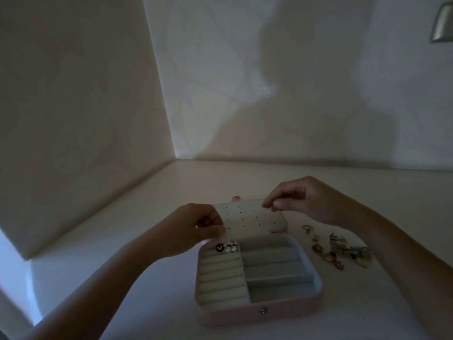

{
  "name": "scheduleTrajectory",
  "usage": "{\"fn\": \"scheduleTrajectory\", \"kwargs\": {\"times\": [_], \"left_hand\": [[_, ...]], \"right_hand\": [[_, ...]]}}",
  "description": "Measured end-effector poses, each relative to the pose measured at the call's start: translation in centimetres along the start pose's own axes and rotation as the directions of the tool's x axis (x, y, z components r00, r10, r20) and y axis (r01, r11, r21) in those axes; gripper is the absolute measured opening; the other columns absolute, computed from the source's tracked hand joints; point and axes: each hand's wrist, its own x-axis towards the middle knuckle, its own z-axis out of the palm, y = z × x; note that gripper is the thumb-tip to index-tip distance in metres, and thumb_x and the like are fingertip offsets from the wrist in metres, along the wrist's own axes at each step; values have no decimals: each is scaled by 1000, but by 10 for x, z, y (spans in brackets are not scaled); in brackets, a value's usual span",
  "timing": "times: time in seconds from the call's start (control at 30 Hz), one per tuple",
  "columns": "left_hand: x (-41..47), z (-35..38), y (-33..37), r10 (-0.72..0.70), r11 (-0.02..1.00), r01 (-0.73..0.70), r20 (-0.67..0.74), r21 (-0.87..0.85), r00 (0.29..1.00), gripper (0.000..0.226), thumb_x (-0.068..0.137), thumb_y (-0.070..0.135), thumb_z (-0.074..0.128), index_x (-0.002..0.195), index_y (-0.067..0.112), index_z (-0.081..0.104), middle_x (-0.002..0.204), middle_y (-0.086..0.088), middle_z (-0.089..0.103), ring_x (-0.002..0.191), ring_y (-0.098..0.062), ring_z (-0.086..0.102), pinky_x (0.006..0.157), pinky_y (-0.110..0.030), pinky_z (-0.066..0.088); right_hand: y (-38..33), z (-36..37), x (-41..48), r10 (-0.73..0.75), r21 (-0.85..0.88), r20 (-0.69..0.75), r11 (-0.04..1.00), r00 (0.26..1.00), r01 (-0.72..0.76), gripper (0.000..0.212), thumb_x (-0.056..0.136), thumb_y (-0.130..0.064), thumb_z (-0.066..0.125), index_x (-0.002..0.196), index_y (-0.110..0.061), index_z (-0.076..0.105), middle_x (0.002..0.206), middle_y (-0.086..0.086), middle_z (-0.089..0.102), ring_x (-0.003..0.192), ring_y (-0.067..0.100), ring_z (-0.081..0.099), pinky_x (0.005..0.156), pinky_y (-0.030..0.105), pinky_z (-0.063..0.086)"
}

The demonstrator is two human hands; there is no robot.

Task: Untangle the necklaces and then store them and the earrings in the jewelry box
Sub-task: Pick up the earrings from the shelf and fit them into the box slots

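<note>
Two hands above the jewelry box (245, 315); left hand (196, 229) pinches the stiff-looking perforated panel (250, 219); right hand (301, 200) pinches, what I cannot tell; earrings (343, 249) at three o'clock look light, slippery; pinch singly.

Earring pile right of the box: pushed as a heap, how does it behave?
Probably scatters rather than moving as one: the earrings lie as separate small pieces on the smooth table. Curved, hoop-like ones could skid or roll. Where they overlap, they may snag and drag together.
</note>
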Motion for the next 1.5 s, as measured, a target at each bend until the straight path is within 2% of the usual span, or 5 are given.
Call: {"fn": "scheduleTrajectory", "kwargs": {"times": [0.17, 0.43, 0.93, 1.2, 1.5], "left_hand": [[4, 10, 12, 52, 998, -56, -185, -17, 981, 14, 93, 29, 54, 81, 35, 57, 84, 14, 64, 76, 7, 58, 67, -12, 48], [38, 24, 39, 110, 989, -119, 112, 83, 988, 6, 90, 33, 61, 89, 39, 61, 110, 11, 60, 103, -7, 57, 92, -25, 49], [59, 38, 61, 201, 979, -203, 193, -6, 960, 21, 79, 41, 72, 96, 37, 61, 101, 22, 53, 90, 15, 46, 76, -5, 35], [50, 41, 54, 231, 973, -232, 169, -14, 958, 28, 84, 37, 69, 104, 45, 52, 100, 31, 45, 91, 28, 40, 74, 0, 37], [48, 38, 52, 243, 969, -247, 171, 3, 955, 27, 88, 41, 62, 112, 45, 53, 101, 34, 45, 92, 26, 41, 74, -2, 37]], "right_hand": [[22, -48, -30, 223, -59, 61, 974, 973, -220, 19, 90, -10, 63, 101, -22, 74, 97, -5, 74, 92, 13, 68, 83, 29, 54], [23, -81, -53, 446, -230, 169, 885, 879, -405, 20, 79, -18, 77, 98, -24, 72, 89, -3, 70, 77, 4, 62, 71, 24, 47], [11, -64, -55, 738, -583, 228, 625, 635, -518, 37, 67, -34, 86, 74, -17, 54, 50, -8, 60, 45, 4, 53, 45, 17, 36], [26, -63, -44, 588, -517, 125, 726, 799, -453, 24, 70, -21, 85, 76, -24, 61, 73, -6, 62, 59, 7, 54, 55, 21, 43], [32, -78, -49, 591, -428, 135, 759, 796, -491, 23, 77, -4, 77, 85, -25, 71, 85, -4, 72, 62, -5, 62, 56, 10, 44]]}}
